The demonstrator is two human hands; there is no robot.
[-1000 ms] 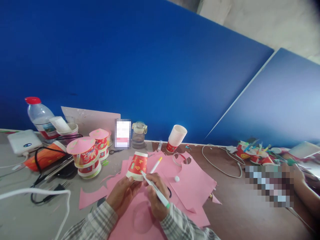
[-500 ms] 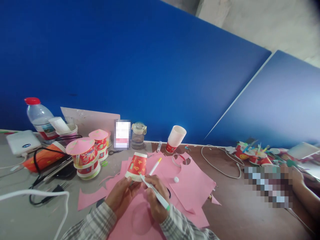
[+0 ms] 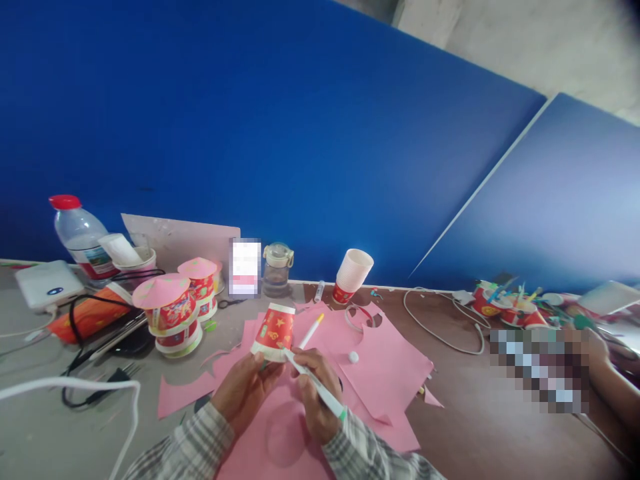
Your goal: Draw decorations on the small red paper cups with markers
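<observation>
My left hand (image 3: 247,390) is closed around the lower part of a red and white paper cup (image 3: 274,330) with yellow star patterns. The cup is held tilted, its narrower end up. In my right hand (image 3: 320,393) is a white marker (image 3: 323,392) with a green end, gripped like a pen. Its tip touches the cup's side or is very near it; I cannot tell which. Under both hands lie pink paper sheets (image 3: 395,380) with cut edges. A second white marker (image 3: 311,333) with a yellow end lies just beyond my right hand, partly hidden by it.
Two cup lanterns with pink cone tops (image 3: 163,291) stand at left, near cables (image 3: 75,383) and a bottle (image 3: 83,237). A glass jar (image 3: 277,270) and stacked paper cups (image 3: 354,270) stand at the back. Another person's arm (image 3: 607,377) is at far right.
The marker in my right hand has shifted slightly, its green end now a little farther right. My left hand and the cup have barely moved.
</observation>
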